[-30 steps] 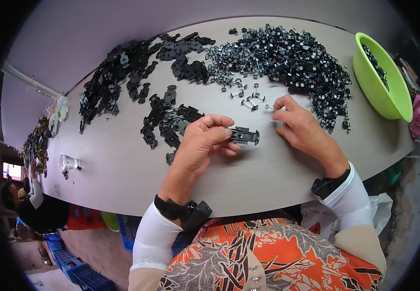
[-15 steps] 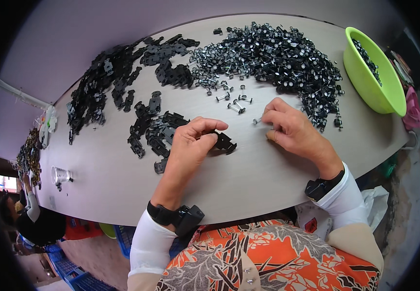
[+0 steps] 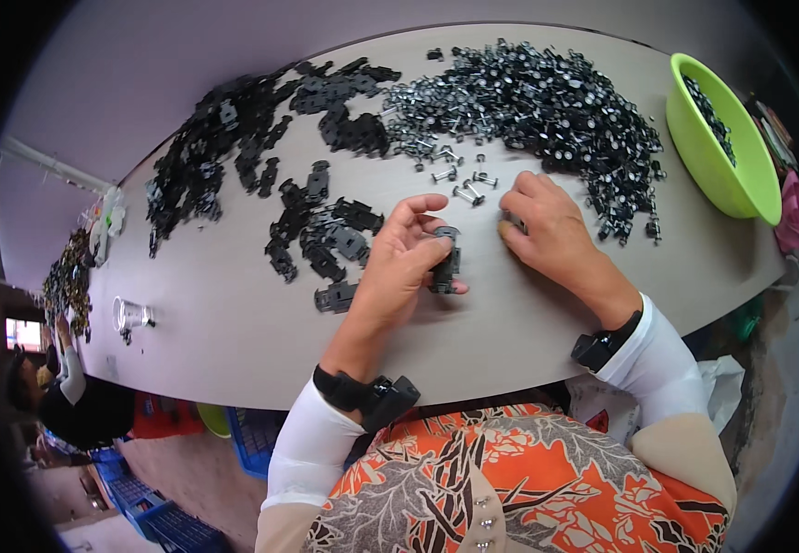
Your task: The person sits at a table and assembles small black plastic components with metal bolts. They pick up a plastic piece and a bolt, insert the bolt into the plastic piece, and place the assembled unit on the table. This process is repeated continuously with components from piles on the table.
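Note:
My left hand [image 3: 398, 263] is closed on a black plastic toy car chassis [image 3: 446, 263], held upright between thumb and fingers just above the table. To its right, my right hand [image 3: 552, 226] is pinched around a small wheel axle [image 3: 514, 219], mostly hidden by the fingers. A few loose wheel axles [image 3: 469, 192] with silver rods lie just beyond both hands. Behind them spreads a large heap of wheel axles [image 3: 547, 101]. A smaller cluster of black chassis [image 3: 349, 241] lies left of my left hand, with a bigger chassis pile [image 3: 201, 138] farther back.
A lime-green basin [image 3: 740, 189] holding more small dark parts stands at the table's right edge. On the left are a clear plastic cup [image 3: 130, 314] and a pile of yellowish and dark parts [image 3: 68, 276]. A co-worker [image 3: 82, 405] works there, near blue crates [image 3: 174, 527].
The chassis in my left hand has turned from lying slanted to standing upright. My right hand has turned, so its axle shows less. The view has shifted slightly.

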### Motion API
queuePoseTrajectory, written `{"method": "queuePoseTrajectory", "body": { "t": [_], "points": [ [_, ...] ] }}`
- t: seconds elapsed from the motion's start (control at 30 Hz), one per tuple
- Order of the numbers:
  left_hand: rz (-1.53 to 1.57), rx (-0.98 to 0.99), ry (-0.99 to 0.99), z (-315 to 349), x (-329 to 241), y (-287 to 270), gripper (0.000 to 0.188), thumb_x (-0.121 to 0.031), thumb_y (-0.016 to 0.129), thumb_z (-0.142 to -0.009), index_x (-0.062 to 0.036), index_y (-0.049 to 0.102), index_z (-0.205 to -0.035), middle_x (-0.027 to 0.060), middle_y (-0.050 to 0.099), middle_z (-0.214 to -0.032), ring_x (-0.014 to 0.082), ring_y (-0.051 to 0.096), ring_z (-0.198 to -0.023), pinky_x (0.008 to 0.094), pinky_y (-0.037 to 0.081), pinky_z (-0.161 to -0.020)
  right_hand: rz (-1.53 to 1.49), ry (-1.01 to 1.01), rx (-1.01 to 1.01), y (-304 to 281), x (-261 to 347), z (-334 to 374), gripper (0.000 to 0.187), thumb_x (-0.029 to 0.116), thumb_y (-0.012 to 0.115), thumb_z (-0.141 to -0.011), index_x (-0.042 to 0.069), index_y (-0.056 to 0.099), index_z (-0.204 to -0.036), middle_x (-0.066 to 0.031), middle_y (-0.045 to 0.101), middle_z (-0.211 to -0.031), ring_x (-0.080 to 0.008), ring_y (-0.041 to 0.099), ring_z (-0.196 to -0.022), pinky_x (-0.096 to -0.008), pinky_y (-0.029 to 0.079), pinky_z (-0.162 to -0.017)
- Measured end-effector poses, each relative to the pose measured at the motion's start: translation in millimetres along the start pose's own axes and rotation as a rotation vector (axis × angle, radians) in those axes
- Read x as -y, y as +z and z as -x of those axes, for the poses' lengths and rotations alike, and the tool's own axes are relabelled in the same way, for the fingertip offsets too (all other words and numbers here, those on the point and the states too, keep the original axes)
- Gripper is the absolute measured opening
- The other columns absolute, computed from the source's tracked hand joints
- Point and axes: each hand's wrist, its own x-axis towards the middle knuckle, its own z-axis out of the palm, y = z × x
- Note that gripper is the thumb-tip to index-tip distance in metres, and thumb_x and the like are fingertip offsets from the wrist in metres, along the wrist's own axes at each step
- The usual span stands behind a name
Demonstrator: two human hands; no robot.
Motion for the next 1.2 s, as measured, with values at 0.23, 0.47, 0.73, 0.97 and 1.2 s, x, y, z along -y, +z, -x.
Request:
{"method": "queuePoseTrajectory", "body": {
  "t": [0.23,0.47,0.73,0.97,1.2],
  "points": [
    [0.299,0.046,-0.192,-1,0,-9,0.044,-0.006,0.059,-0.088,-0.0023,0.040,-0.128,0.0126,0.060,-0.105,0.0157,0.061,-0.075,0.0314,0.059,-0.055,-0.043,-0.092,0.013,0,-6,-2,0.012,0.007,0.066,-0.071,0.003,0.060,-0.080,-0.0097,0.052,-0.085,-0.0277,0.050,-0.080,-0.0387,0.041,-0.069],
    [0.129,0.006,-0.119,4,9,-13,0.041,0.000,0.069,-0.079,0.0012,0.049,-0.115,0.0094,0.064,-0.088,0.0157,0.064,-0.069,0.0248,0.054,-0.056,-0.517,-0.176,-0.068,-14,14,-7,0.032,0.002,0.073,-0.067,0.001,0.059,-0.096,-0.0124,0.059,-0.096,-0.0307,0.058,-0.088,-0.0377,0.048,-0.072],
    [0.122,0.003,-0.235,3,7,-9,0.024,-0.005,0.074,-0.077,0.0001,0.059,-0.095,0.0058,0.065,-0.076,0.0116,0.062,-0.059,0.0203,0.049,-0.048,-0.571,-0.306,-0.032,-9,22,-5,0.052,-0.002,0.073,-0.063,0.002,0.056,-0.112,-0.0135,0.060,-0.101,-0.0309,0.058,-0.086,-0.0372,0.050,-0.071],
    [0.230,0.051,-0.268,7,3,-17,0.015,-0.010,0.070,-0.082,-0.0009,0.062,-0.090,0.0041,0.063,-0.074,0.0094,0.058,-0.054,0.0188,0.043,-0.043,-0.505,-0.327,-0.014,-8,31,-4,0.057,-0.006,0.073,-0.059,0.001,0.055,-0.114,-0.0134,0.061,-0.097,-0.0311,0.059,-0.080,-0.0362,0.050,-0.066],
    [0.204,0.141,-0.277,11,7,-28,0.012,-0.014,0.070,-0.083,-0.0036,0.063,-0.087,0.0020,0.062,-0.072,0.0076,0.055,-0.054,0.0177,0.038,-0.044,-0.406,-0.318,-0.005,-13,60,-2,0.056,-0.008,0.073,-0.059,0.001,0.056,-0.112,-0.0120,0.061,-0.091,-0.0289,0.060,-0.079,-0.0350,0.051,-0.064]
  ]
}}
